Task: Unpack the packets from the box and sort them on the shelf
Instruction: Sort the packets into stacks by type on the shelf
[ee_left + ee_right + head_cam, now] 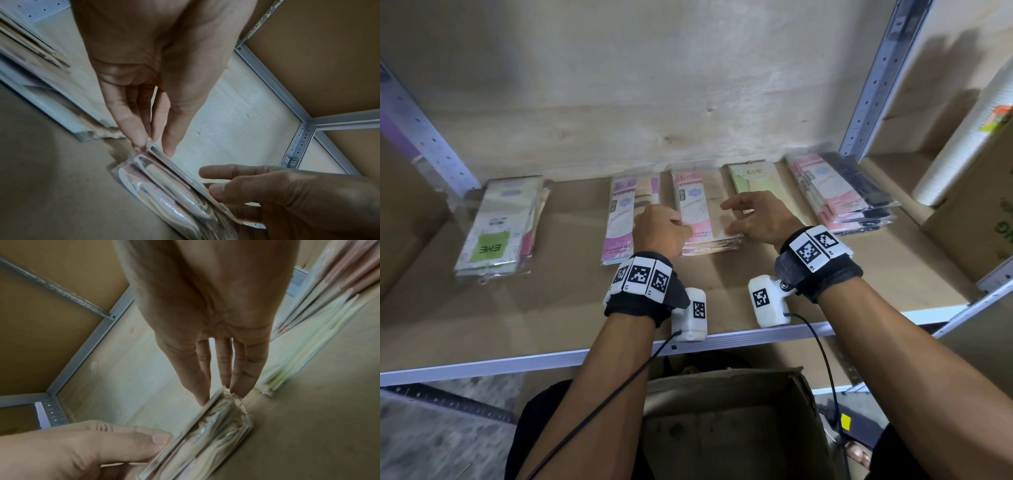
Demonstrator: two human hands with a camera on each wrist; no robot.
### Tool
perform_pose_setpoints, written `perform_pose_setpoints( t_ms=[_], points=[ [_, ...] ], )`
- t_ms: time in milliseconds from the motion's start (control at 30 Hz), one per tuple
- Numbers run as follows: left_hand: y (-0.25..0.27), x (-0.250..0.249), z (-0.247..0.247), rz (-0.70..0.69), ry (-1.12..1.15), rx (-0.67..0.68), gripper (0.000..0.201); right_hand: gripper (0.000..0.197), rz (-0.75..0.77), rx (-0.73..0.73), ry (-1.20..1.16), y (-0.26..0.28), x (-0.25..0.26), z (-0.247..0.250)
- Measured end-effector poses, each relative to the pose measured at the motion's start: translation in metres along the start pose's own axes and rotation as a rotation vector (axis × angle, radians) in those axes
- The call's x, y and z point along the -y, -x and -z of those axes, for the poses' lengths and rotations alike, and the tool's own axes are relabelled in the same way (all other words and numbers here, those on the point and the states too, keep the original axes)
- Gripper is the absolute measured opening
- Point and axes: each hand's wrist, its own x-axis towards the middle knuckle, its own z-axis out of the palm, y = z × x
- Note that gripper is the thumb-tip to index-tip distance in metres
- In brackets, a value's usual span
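A stack of pink packets (705, 212) lies flat in the middle of the shelf board (551, 308). My left hand (679, 224) is at its left edge, and in the left wrist view its thumb and fingertips (139, 142) pinch a corner of the stack (174, 194). My right hand (729, 219) is at the right edge with straight fingers (240, 389) touching the stack's corner (216, 426) and the thumb against it. The open cardboard box (722, 380) sits below the shelf between my forearms; I see no packets in its visible part.
Other packet stacks lie along the back: a green-label one (496, 233) at left, a purple one (619, 219), a light green one (756, 181), a pink and black one (842, 195). A metal upright (876, 78), a white roll (962, 137) and a carton (979, 212) stand at right.
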Motion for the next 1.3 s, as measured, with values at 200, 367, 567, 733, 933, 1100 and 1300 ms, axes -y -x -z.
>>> perform_pose_setpoints(
  t_ms=[200,367,567,733,933,1100,1300],
  points=[
    [0.003,-0.001,0.008,-0.002,0.014,-0.028,0.017,0.043,0.01,-0.046,0.036,0.001,0.005,0.001],
    [0.001,0.01,0.043,0.041,0.089,-0.125,0.024,0.019,0.108,-0.183,0.012,0.016,0.024,0.001],
    [-0.011,0.058,0.13,0.137,0.144,-0.289,0.018,0.013,0.168,0.073,-0.078,0.013,0.09,-0.036],
    [-0.019,0.117,0.195,0.208,0.221,-0.378,0.028,0.011,0.145,0.272,-0.067,-0.011,0.151,-0.121],
    [-0.009,0.159,0.237,0.298,0.258,-0.376,0.019,0.022,0.017,0.412,-0.062,-0.045,0.191,-0.233],
    [0.001,0.177,0.252,0.319,0.254,-0.381,0.013,0.059,0.025,0.374,0.097,-0.066,0.201,-0.291],
    [0.003,0.184,0.258,0.321,0.229,-0.378,0.018,0.08,0.009,0.391,0.187,-0.075,0.197,-0.293]
  ],
)
